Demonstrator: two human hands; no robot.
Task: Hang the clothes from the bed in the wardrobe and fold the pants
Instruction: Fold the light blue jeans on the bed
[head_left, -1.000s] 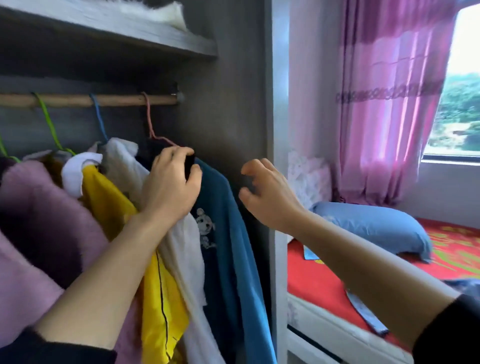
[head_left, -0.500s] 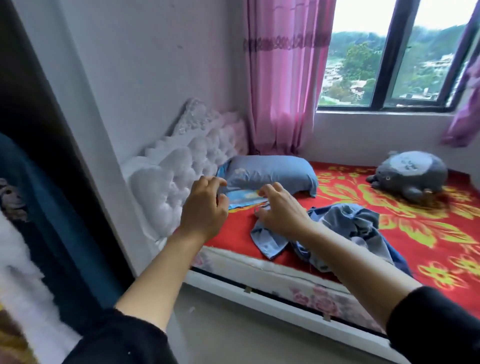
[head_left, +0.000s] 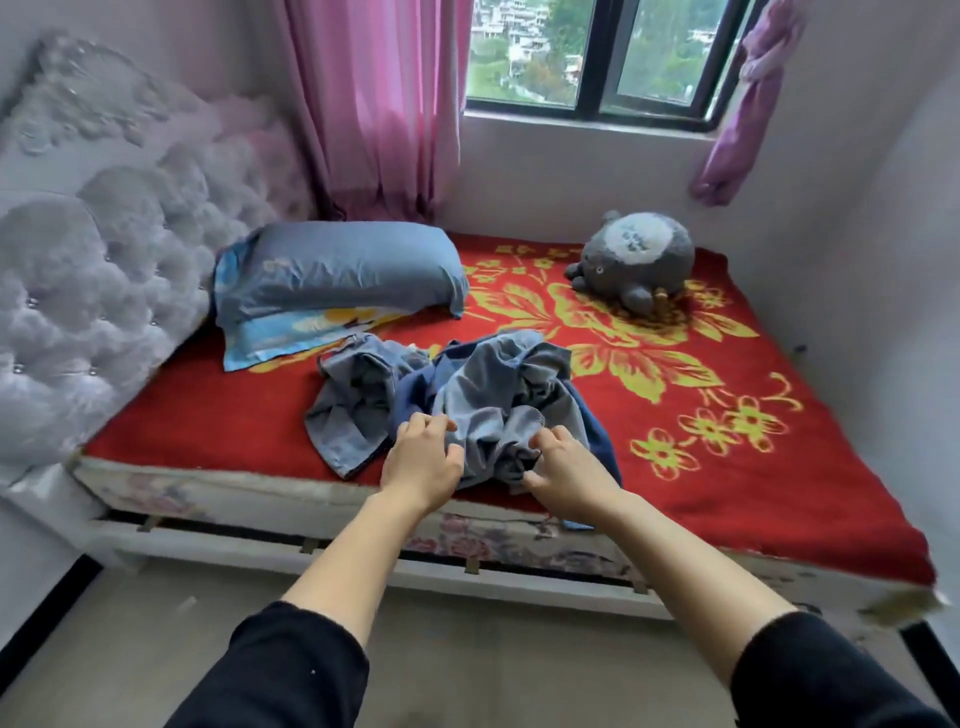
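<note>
Your left hand (head_left: 422, 462) and your right hand (head_left: 566, 470) are both down on the pile of clothes (head_left: 483, 395), which lies crumpled on the red flowered blanket (head_left: 727, 467) near the front edge of the bed (head_left: 260, 535). The pile is mostly grey-blue cloth, with a darker navy piece (head_left: 413, 395) showing through it.

Your left fingers (head_left: 428, 423) are bent, with their tips on the grey-blue fabric. Your right fingers (head_left: 558, 436) are spread and curled over a fold, with the thumb against the cloth. You cannot tell from this view whether either hand has actually closed on the fabric.

Behind the pile, a blue pillow (head_left: 337, 270) lies against the tufted headboard (head_left: 104, 270). A grey plush toy (head_left: 636, 260) sits well apart, toward the window (head_left: 597, 52). A pink curtain (head_left: 374, 104) hangs in the corner.
</note>
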